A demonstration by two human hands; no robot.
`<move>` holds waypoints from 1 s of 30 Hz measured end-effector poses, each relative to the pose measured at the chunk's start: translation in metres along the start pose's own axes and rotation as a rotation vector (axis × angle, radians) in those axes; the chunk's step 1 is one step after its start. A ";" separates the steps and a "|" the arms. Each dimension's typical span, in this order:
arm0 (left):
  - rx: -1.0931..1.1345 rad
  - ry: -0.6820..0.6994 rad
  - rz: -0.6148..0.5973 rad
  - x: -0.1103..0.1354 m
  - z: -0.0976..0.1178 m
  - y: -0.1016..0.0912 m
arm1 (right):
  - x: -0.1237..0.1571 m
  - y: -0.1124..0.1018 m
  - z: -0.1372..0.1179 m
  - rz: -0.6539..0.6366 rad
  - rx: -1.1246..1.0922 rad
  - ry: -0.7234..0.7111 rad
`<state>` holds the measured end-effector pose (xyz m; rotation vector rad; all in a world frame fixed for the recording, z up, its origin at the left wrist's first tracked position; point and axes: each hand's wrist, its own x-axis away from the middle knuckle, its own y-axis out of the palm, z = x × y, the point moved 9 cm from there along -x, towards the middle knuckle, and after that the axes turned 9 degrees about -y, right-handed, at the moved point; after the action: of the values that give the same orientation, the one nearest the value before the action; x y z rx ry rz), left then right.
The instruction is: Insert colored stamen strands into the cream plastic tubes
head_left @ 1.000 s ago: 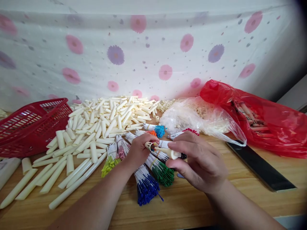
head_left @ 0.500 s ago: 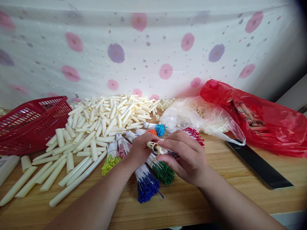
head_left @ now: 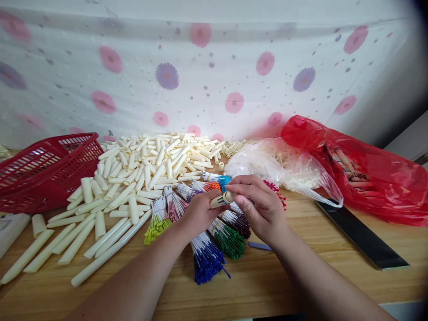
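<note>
Above the middle of the counter (head_left: 267, 285), approx. centre of the head view, you hold one cream barrel (head_left: 219, 201) btwn both hands, over the bundles.

Progress (est.): piece in hand looks partly assembled; dark slots show on its side, and its R end meets your right fingers. Can't tell whether the parts there are fully seated, nor what's inside. Stock left looks large: heap of cream tubes (head_left: 150, 167) at L rear, loose; white sticks w/ coloured tips lie bundled nearby, incl. blue bundle (head_left: 207, 263), green bundle (head_left: 229, 240) & yellow bundle (head_left: 157, 227). Red bag (head_left: 384, 178) at R holds pieces w/ dark marks, poss. similar to yours; contents too unclear to count. Judgement: batch well short of done, going by the loose tubes.

Pose: both forearms reach fwd from the lower edge & converge. Left hand (head_left: 200, 209) has its fingers clamped on the barrel's L part, back of hand twd camera, fingertips mostly hidden. Right hand (head_left: 259, 205) arches over the R end, fingers bent and closed on it, thumb below. Barrel is approx. crosswise, R end tipped slightly up. Lilac strip (head_left: 260, 245) lies near your R wrist.
</note>
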<state>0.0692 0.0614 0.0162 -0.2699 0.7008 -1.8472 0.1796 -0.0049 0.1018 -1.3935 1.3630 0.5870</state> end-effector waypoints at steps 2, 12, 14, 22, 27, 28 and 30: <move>0.014 -0.007 -0.046 0.001 0.003 0.004 | 0.000 -0.002 0.004 0.020 -0.007 0.039; 0.184 -0.100 -0.136 0.004 0.004 0.019 | 0.004 0.006 0.033 -0.005 -0.091 0.198; 0.273 -0.112 -0.158 0.004 0.006 0.024 | 0.012 0.010 0.045 0.036 -0.199 0.305; 0.607 -0.308 -0.300 0.012 -0.005 0.046 | 0.036 0.043 0.070 0.193 -0.771 0.642; 0.627 -0.208 -0.345 0.014 0.005 0.040 | 0.035 0.038 0.072 0.225 -0.743 0.689; 0.673 -0.199 -0.361 0.014 0.006 0.040 | 0.035 0.037 0.073 0.230 -0.735 0.695; 0.779 -0.210 -0.395 0.015 0.007 0.042 | 0.034 0.035 0.074 0.221 -0.719 0.685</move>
<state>0.0998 0.0354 -0.0049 -0.0836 -0.2609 -2.2729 0.1784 0.0538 0.0357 -2.1674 1.9761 0.8403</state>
